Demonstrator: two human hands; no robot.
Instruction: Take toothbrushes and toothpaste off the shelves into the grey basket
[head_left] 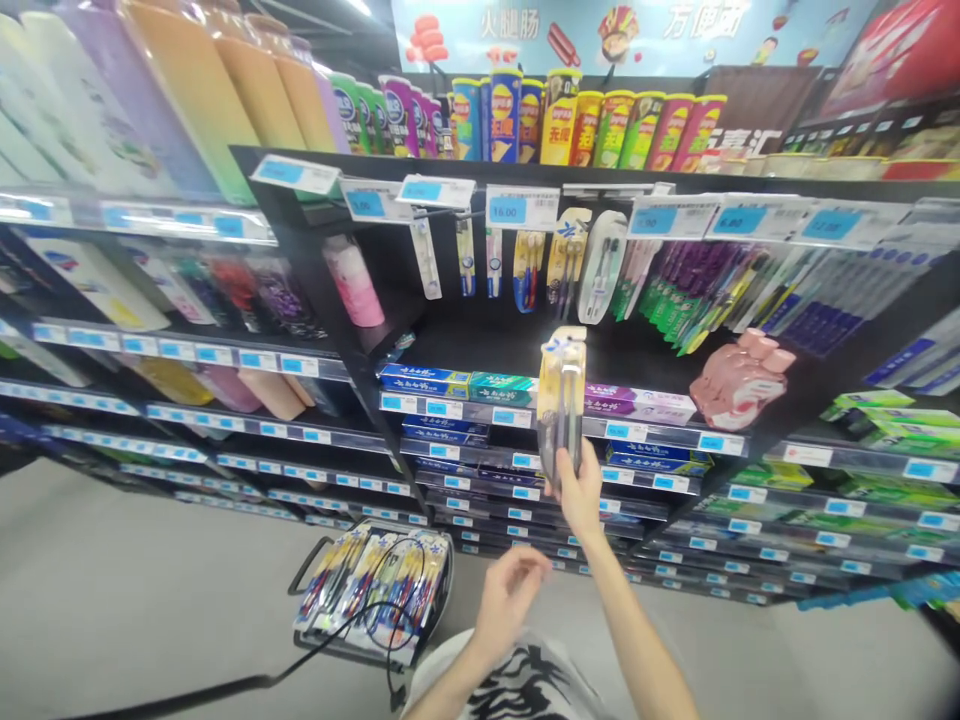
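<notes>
A toothbrush pack (562, 390) with a yellow-and-white card is held upright in front of the shelf. My right hand (579, 485) is closed around its lower end. Lower and to the left, my left hand (516, 585) hovers before my body, fingers loosely curled, with nothing visible in it. Similar toothbrush packs (570, 262) hang from hooks under the price tags, just above the held one. On the floor to the left, a dark-rimmed basket (448, 575) holds several rows of packed toothbrushes (375, 590).
Toothpaste boxes (637, 404) line the shelf behind the held pack. Pink bottles (742, 380) stand to the right, a pink-and-white bottle (354, 282) to the left. Chip canisters (562, 115) fill the top. A black cable (300, 660) crosses the basket.
</notes>
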